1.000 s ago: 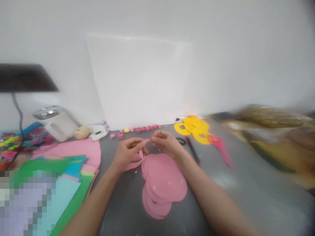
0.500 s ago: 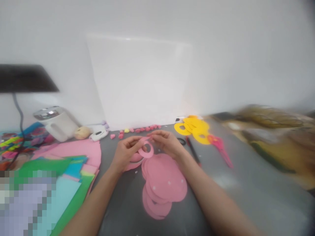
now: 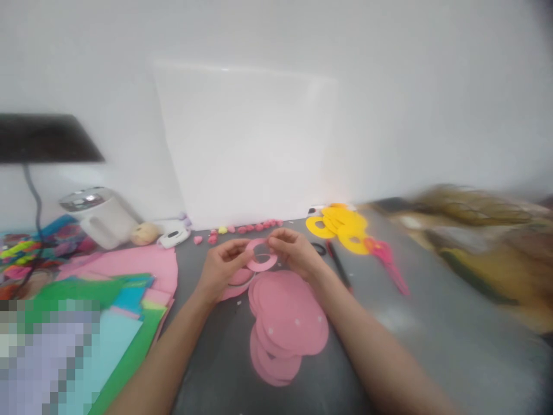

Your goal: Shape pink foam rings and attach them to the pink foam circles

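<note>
Between my two hands a pink paper ring [image 3: 261, 266] is held up just above the table. My left hand [image 3: 222, 268] pinches its left edge between thumb and fingers. On the other side, the fingertips of my right hand [image 3: 290, 249] are closed on its upper right edge. Below the hands lies a pile of pink paper cutouts [image 3: 289, 314], rounded shapes overlapping one another, with small white spots on the top one. More pink cutouts [image 3: 235, 289] lie under my left hand, partly covered by it.
Yellow paper rings [image 3: 345, 222], pink scissors [image 3: 389, 262] and a dark pen [image 3: 339, 265] lie on the right. Coloured sheets [image 3: 125, 340] spread at the left, before a white kettle-like jug [image 3: 103, 222]. Small pink pieces [image 3: 246, 229] line the foot of a white board [image 3: 246, 144].
The pink ring has shifted slightly right and turned flatter, and my right fingertips now grip its edge. The rest of the table looks the same.
</note>
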Action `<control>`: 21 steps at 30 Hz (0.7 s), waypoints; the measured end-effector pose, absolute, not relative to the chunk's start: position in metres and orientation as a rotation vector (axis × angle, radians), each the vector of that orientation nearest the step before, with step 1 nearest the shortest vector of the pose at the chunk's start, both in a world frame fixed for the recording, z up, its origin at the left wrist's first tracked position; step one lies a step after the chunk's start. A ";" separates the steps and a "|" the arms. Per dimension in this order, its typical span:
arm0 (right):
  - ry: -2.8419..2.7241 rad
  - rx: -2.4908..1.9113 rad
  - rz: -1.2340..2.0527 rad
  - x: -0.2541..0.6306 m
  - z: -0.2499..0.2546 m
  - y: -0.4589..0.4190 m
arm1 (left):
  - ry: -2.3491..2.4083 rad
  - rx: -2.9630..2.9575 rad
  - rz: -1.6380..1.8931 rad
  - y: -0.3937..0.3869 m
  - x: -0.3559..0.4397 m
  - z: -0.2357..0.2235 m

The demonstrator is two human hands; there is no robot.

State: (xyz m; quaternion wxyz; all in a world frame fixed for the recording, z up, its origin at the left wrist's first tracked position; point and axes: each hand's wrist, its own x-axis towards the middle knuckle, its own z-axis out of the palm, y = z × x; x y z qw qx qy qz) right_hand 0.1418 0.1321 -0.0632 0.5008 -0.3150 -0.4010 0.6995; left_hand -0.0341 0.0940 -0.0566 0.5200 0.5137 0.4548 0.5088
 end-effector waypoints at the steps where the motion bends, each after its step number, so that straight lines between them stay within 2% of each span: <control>1: -0.955 -0.759 1.695 0.142 -0.063 0.132 | 1.087 1.244 1.223 0.094 -0.034 -0.056; 12: -0.968 -0.729 1.692 0.142 -0.067 0.134 | 0.945 1.132 1.232 0.095 -0.034 -0.057; 21: -1.020 -0.767 1.666 0.141 -0.068 0.134 | 0.962 0.977 1.084 0.091 -0.032 -0.051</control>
